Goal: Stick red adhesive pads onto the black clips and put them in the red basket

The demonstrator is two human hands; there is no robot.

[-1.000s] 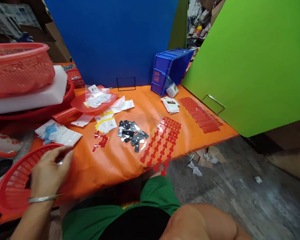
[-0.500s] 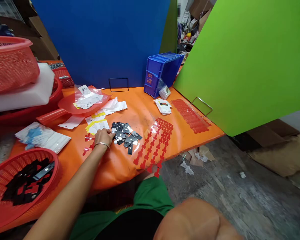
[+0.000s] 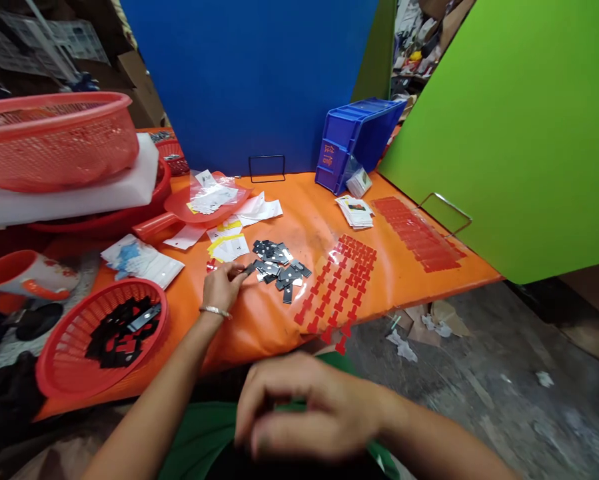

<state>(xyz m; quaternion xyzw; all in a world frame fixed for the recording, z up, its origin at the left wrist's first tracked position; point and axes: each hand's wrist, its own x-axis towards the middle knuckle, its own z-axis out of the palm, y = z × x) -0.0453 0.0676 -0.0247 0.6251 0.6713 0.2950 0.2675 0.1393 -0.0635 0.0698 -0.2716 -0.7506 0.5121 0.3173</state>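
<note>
My left hand [image 3: 222, 287], with a bracelet at the wrist, pinches a small black piece [image 3: 250, 269] at the left edge of a pile of black pieces [image 3: 279, 263]. Low in the view and near the camera, my right hand [image 3: 299, 407] is blurred, its fingers curled and bent over; whether it holds anything is not clear. Rows of red T-shaped pieces [image 3: 340, 283] lie right of the pile, the nearest ones at the table's front edge. Partly hidden behind my left hand are a few more red pieces [image 3: 211, 265].
A red basket [image 3: 163, 313] of black and red pieces stands front left, beside a mug [image 3: 29, 275]. Behind are a red dustpan [image 3: 154, 225] with papers, stacked baskets [image 3: 59, 150], a blue crate [image 3: 336, 150], cards [image 3: 355, 212] and a red sheet stack [image 3: 419, 235].
My left hand has drawn back slightly from beside the pile and now pinches a black piece. My right hand has come into view low in front. The camera view has turned left.
</note>
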